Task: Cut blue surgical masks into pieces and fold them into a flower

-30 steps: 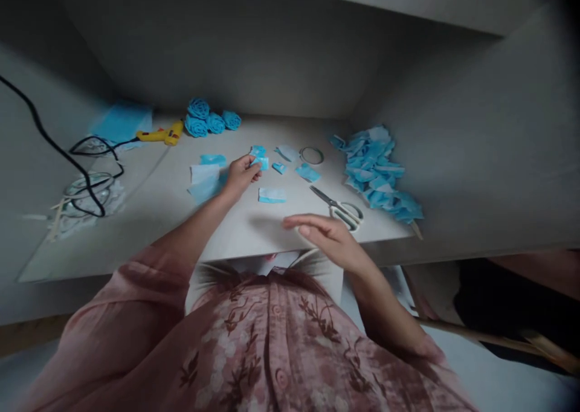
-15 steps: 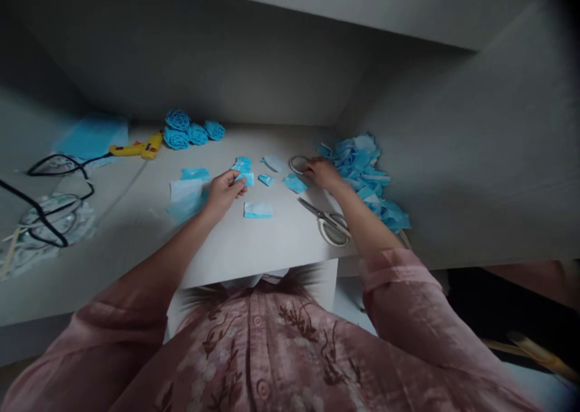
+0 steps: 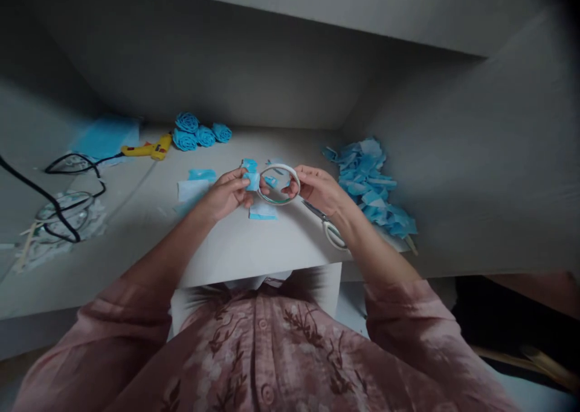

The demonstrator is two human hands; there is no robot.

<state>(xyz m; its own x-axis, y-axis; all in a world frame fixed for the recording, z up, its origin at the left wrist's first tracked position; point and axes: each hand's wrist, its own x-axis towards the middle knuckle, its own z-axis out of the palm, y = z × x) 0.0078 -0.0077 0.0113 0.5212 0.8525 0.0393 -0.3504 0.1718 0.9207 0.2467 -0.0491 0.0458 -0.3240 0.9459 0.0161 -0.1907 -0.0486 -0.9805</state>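
Observation:
My left hand (image 3: 229,193) pinches a small folded blue paper piece (image 3: 251,177) above the desk's middle. My right hand (image 3: 319,189) grips a thin white ring, likely a tape roll (image 3: 278,184), lifted off the desk and held right beside the blue piece. Both hands meet over the white desk (image 3: 254,249). A flat blue-and-white paper piece (image 3: 261,212) lies on the desk just below them. Scissors (image 3: 330,231) lie under my right wrist, partly hidden.
A heap of cut blue paper pieces (image 3: 369,182) lies at the right by the wall. Three blue paper roses (image 3: 199,134) and a yellow glue gun (image 3: 148,150) sit at the back left. Black cables (image 3: 63,188) and more paper scraps (image 3: 193,185) lie on the left.
My right hand reached from the desk's front edge to the ring at the back, took hold of it and brought it beside the blue piece in my left hand.

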